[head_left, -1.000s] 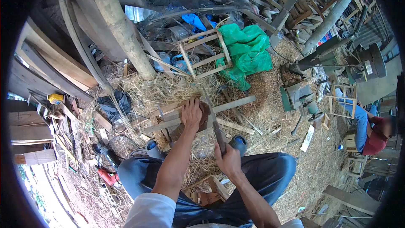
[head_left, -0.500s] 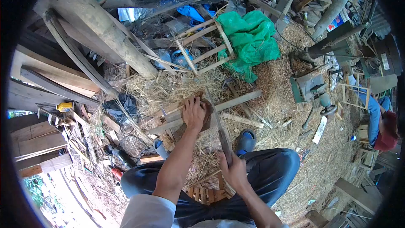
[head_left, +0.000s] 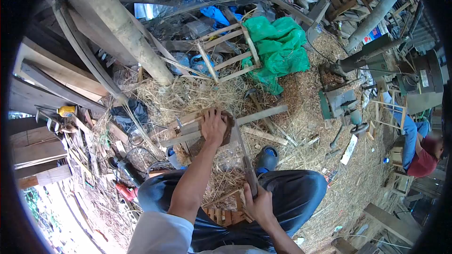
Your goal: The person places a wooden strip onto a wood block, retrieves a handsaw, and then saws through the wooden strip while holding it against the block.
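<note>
My left hand (head_left: 214,126) presses down on a pale wooden strip (head_left: 263,114), fingers laid over it. The strip runs crosswise over a darker wooden block (head_left: 229,131), partly hidden by the hand. In my right hand (head_left: 259,203), fingers wrapped round its handle end, is a handsaw (head_left: 246,162). Its long narrow blade points away from me and crosses the strip just right of my left hand. Between my legs, low down, a slatted wooden piece (head_left: 221,215) shows in part.
A wooden frame (head_left: 205,59) leans by a green plastic sheet (head_left: 280,49) ahead. To the right stands a machine (head_left: 340,101) with a handwheel. Another person (head_left: 421,155) sits at far right. A power tool (head_left: 128,171) lies left of my knee. Straw and shavings cover the ground.
My right hand has drawn the handsaw back towards my body. My left hand stays on the strip. The whole view has shifted slightly.
</note>
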